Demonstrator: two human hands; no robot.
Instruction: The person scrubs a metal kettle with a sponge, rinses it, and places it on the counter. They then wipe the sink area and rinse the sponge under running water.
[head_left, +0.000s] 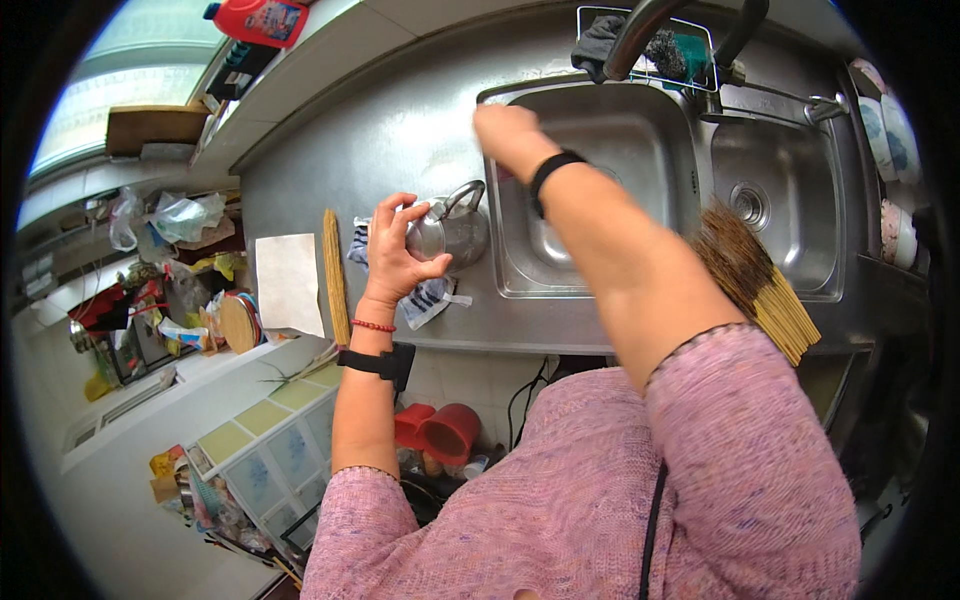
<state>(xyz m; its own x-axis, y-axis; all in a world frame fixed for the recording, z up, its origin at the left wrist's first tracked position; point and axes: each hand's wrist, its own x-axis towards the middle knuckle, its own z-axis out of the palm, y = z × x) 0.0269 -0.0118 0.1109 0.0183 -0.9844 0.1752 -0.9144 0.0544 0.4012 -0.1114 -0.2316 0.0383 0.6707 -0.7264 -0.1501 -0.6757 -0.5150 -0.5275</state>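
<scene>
My left hand (396, 244) is curled around the rim of a transparent pitcher (466, 238) with a curved handle, which rests on the steel counter left of the sink. Under and beside the pitcher lies a blue-and-white cloth (430, 301). My right hand (507, 133), slightly blurred, is closed over the upper left edge of the large sink basin (652, 127); whether anything is inside its fingers cannot be seen. Part of something reddish shows below that wrist.
A bristle brush (757, 281) lies across the front of the smaller basin (806, 195). The faucet (637, 37) and a wire rack (711, 45) stand behind the sink. A white sheet (289, 283) and a yellow ridged stick (335, 277) lie on the left counter.
</scene>
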